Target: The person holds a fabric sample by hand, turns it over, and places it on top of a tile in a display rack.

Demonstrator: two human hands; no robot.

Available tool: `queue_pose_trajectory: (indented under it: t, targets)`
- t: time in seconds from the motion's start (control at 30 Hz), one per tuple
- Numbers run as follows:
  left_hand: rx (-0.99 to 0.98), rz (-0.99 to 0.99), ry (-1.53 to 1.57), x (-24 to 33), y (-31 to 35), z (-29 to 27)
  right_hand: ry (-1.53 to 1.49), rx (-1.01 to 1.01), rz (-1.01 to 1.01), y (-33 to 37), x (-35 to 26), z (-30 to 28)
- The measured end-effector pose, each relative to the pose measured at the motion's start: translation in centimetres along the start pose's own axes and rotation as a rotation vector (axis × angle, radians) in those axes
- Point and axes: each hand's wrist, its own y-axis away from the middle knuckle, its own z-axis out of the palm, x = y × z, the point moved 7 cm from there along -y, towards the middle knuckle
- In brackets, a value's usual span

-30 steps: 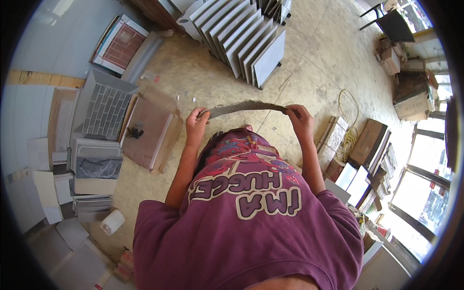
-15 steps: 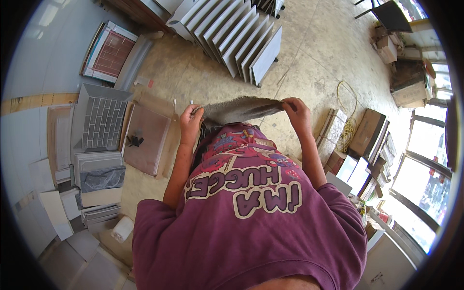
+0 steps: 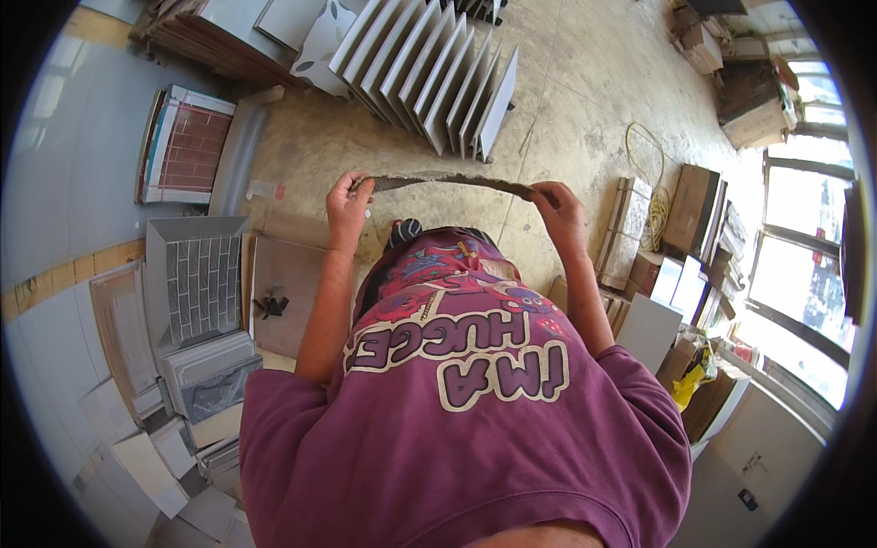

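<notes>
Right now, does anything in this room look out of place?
The yellowish cord on the floor at right has a loop straying from its coil. Lower left, pale panels lie at mismatched angles.

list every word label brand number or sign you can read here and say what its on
Purple shirt: large pale-outlined lettering, upside down in this view; clear enough to read, but I won't copy it out.
Pale panel at lower right: dark marks, too small to read.
Yellow bag: any print is too small to read.
Dark strip: no text shows.
</notes>
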Motion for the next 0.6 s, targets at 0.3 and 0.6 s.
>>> queue_pose_trajectory:
  t: [0.3,0.6]
  targets:
    - [-0.107,0.105,-0.149,2.4,-7.0,0.9,-0.038,0.013,0.082,-0.8,1.4,2.9]
    - [-0.275,0.116,-0.229,4.1,-14.8,6.7,-0.143,0.083,0.154,-6.4,4.9,2.4]
